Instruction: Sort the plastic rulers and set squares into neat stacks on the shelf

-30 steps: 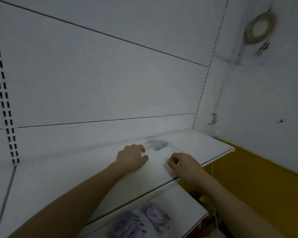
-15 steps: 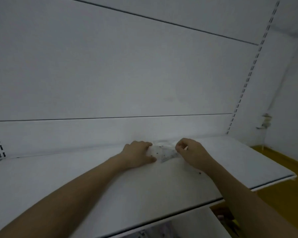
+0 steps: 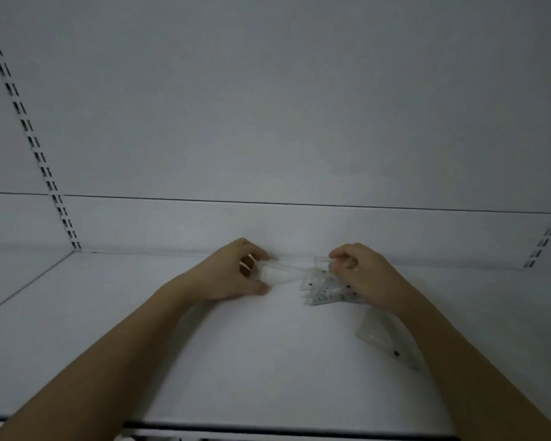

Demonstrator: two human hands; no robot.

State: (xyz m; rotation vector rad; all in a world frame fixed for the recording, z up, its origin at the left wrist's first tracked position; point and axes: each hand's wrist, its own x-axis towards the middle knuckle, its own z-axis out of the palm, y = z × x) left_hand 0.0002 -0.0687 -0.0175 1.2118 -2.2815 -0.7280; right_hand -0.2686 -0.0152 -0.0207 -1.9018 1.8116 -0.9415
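Centre frame, at the back of the shelf (image 3: 140, 329), our left hand (image 3: 233, 275) pinches a clear ruler (image 3: 277, 275); our right hand (image 3: 360, 275) grips the set squares (image 3: 323, 289). A stray set square (image 3: 385, 337) lies lower right. Slick, transparent plastic could slip or get missed.

Two bare forearms without sleeves, bare left hand (image 3: 226, 275), bare right hand (image 3: 366, 276), no rings, watch or gloves visible

Both bare arms reach forward, the left hand (image 3: 233, 272) and right hand (image 3: 361, 272) low, fingers (image 3: 261, 289) curled in a pinch.
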